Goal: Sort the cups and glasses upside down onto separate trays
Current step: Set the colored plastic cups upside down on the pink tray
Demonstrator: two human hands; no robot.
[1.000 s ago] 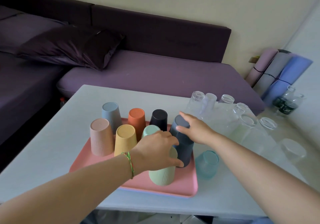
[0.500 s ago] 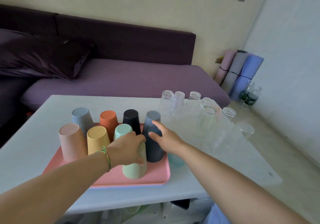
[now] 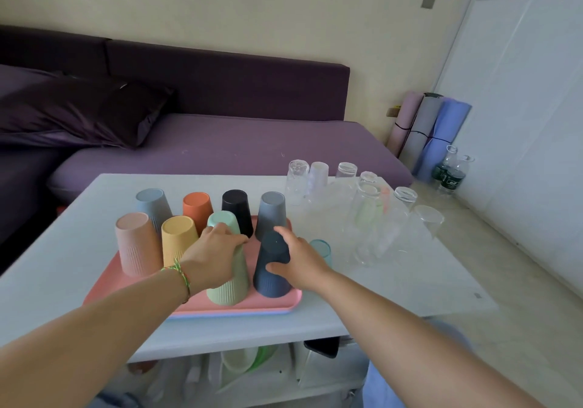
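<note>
A pink tray [image 3: 271, 305] on the white table carries several coloured cups standing upside down. My left hand [image 3: 214, 259] grips the pale green cup [image 3: 228, 287] at the tray's front from above. My right hand [image 3: 298, 261] grips the dark navy cup [image 3: 269, 276] at the tray's front right corner, thumb on its near side. A grey cup [image 3: 272, 213] stands just behind it. Pink [image 3: 136, 243], yellow [image 3: 176, 238], orange [image 3: 197, 207], black [image 3: 237, 207] and blue-grey [image 3: 153, 204] cups fill the rest. Several clear glasses [image 3: 367, 215] stand upside down on the table's right half.
A small teal glass [image 3: 321, 249] stands on the table right of the tray, close to my right wrist. The white table [image 3: 394, 291] ends near my body. A purple sofa [image 3: 220, 145] lies behind, with rolled mats [image 3: 432, 130] and bottles [image 3: 449, 172] on the floor at right.
The view has swung. The dark navy cup under my right hand now stands at the tray's front right, apart from the grey cup behind. My left hand stays on the green cup.
</note>
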